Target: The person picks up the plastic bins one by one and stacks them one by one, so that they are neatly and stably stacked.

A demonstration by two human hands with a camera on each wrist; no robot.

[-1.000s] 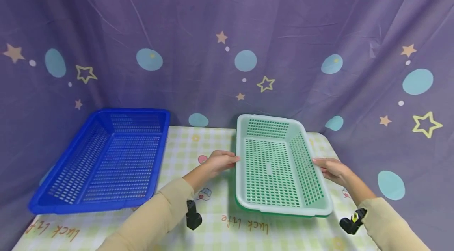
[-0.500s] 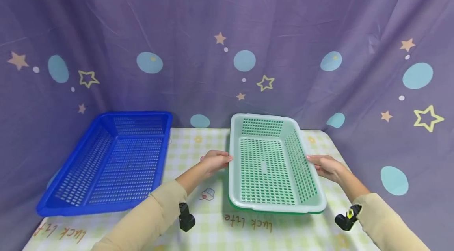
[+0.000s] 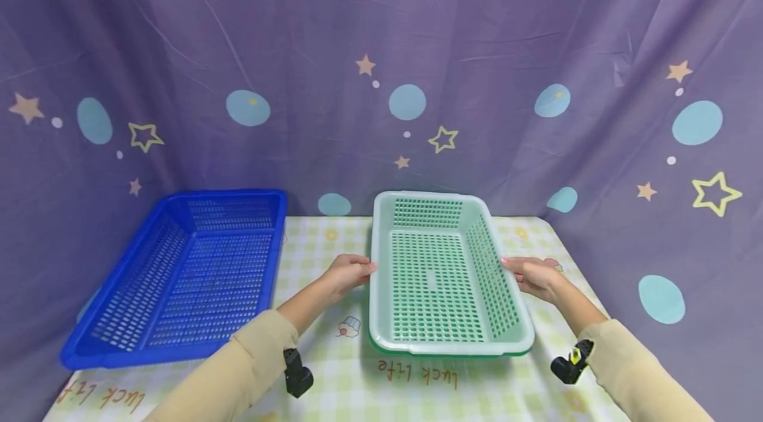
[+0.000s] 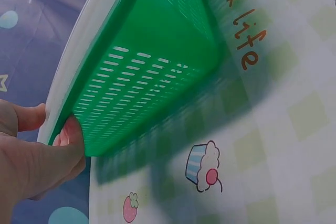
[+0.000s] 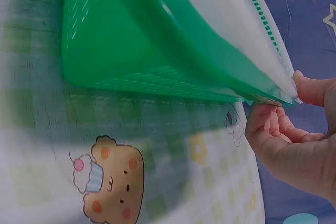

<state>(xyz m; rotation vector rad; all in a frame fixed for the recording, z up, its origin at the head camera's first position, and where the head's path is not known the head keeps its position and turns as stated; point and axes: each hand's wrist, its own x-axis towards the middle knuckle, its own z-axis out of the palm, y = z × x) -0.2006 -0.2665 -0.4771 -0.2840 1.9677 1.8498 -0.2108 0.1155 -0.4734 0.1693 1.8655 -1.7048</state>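
A pale, nearly white plastic basket (image 3: 432, 279) sits nested inside a green plastic basket (image 4: 157, 56), their rims together. My left hand (image 3: 348, 274) pinches the left rims, thumb on the white edge and fingers under the green one, as the left wrist view shows. On the opposite side my right hand (image 3: 533, 276) grips the rims the same way, its curled fingers (image 5: 265, 124) beneath the green lip. The pair is held close over the tablecloth, casting a shadow on it. A larger blue basket (image 3: 208, 289) with nothing in it lies to the left.
A checked tablecloth (image 3: 324, 369) with printed cartoons and lettering covers the table. Behind and to both sides hangs a purple curtain (image 3: 334, 31) with stars and blue ovals, close to the table's far edge.
Both hands have carried the nested baskets leftward, nearer the blue basket. The grip on the rims stays the same. The head view has shifted slightly.
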